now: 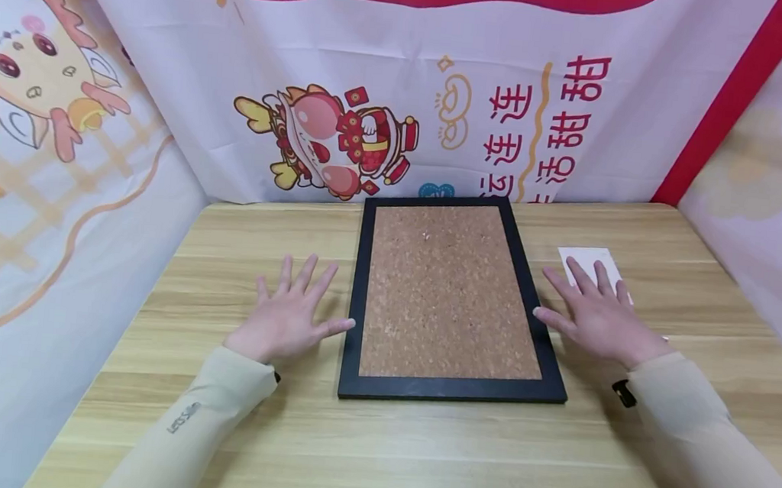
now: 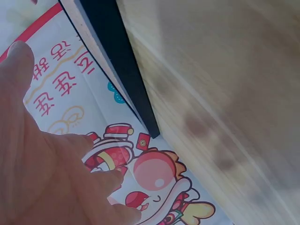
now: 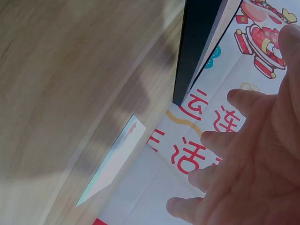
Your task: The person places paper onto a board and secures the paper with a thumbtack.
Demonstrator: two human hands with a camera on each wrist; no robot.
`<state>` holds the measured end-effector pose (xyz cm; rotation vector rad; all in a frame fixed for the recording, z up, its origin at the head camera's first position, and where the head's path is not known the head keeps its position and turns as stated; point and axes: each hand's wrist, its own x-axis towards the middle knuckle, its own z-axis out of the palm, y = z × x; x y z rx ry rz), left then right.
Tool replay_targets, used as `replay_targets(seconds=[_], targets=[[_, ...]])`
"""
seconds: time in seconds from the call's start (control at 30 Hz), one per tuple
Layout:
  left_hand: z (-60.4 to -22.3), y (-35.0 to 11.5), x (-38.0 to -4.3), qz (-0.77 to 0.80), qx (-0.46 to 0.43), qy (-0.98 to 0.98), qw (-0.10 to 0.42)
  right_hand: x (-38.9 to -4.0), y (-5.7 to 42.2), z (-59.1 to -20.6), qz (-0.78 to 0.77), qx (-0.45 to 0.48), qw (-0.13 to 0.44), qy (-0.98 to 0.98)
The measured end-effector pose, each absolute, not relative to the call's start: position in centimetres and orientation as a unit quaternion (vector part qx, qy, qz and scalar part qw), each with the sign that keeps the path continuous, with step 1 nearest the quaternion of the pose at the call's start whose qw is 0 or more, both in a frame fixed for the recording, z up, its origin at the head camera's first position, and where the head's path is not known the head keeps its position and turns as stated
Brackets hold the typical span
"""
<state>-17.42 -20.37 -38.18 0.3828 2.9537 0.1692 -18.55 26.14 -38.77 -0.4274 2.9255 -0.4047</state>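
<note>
Cork board (image 1: 452, 295) with a black frame (image 1: 451, 389) is lying flat on the wooden table (image 1: 401, 459), its far edge reaching the foot of a white cloth (image 1: 358, 50).

To the left of the board, the left hand (image 1: 282, 316) is spreading its fingers wide and nearly straight, holding nothing. To the right of the board, the right hand (image 1: 599, 318) is spreading in the same way, with nothing in its grasp. Both thumbs are pointing inward at the board's long sides; whether either is touching the frame, I cannot tell.

Also right of the board, a white card (image 1: 590, 258) is lying on the table, partly hidden behind the right hand's fingers in the head view and showing a pinkish mark in the right wrist view. Pale sleeves (image 1: 194, 420) are covering the forearms nearer than the board, the left one bearing dark lettering (image 1: 184, 417).

Beyond the board, the cloth is displaying a sideways cartoon figure (image 1: 330, 143) and red characters (image 1: 507, 123). Left of the board, another printed cloth (image 1: 16, 191) is hanging.
</note>
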Motion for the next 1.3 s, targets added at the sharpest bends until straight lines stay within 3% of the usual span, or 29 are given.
replay_targets(seconds=[0.37, 0.5, 0.7, 0.83, 1.3], targets=[[-37.8, -20.0, -18.5, 0.119, 0.150, 0.980, 0.053, -19.2, 26.7, -37.9, -0.137, -0.151, 0.049, 0.978], [-38.0, -20.1, -19.3, 0.192, 0.133, 0.970, 0.069, -20.3, 27.5, -37.8, -0.140, -0.147, 0.030, 0.979], [-38.4, -19.2, -19.9, 0.268, 0.106, 0.947, 0.139, -22.3, 29.7, -37.1, -0.174, -0.091, 0.095, 0.976], [-38.6, -18.2, -19.5, 0.278, 0.091, 0.941, 0.170, -23.6, 31.3, -36.9, -0.160, -0.083, 0.106, 0.978], [-39.8, -16.2, -19.5, 0.239, 0.118, 0.945, 0.189, -28.3, 34.0, -38.2, -0.108, 0.046, 0.166, 0.979]])
